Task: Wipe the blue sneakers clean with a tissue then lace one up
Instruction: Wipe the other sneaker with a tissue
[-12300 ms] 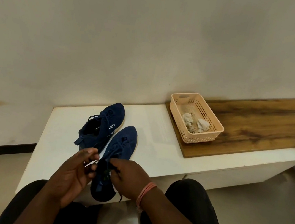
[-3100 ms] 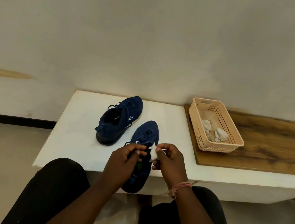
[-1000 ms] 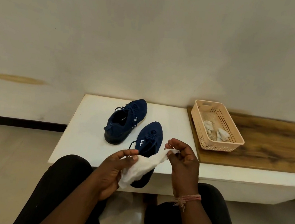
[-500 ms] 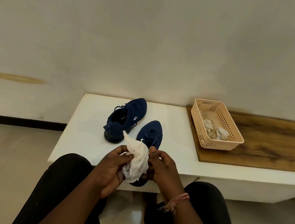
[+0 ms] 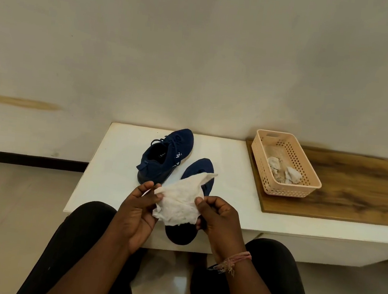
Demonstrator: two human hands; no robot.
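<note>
With your left hand [image 5: 140, 210] and right hand [image 5: 218, 219] each pinching an edge of the thin, crumpled white tissue [image 5: 179, 205] above the near blue knit sneaker [image 5: 196, 171] overhanging the white bench [image 5: 113, 161], a harder pull risked tearing it.

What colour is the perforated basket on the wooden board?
The basket is pale peach, seen best in the head view, the only one available.

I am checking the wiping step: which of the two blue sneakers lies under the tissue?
The near sneaker, partly hidden behind the tissue held in both hands; the far sneaker lies uncovered.
</note>
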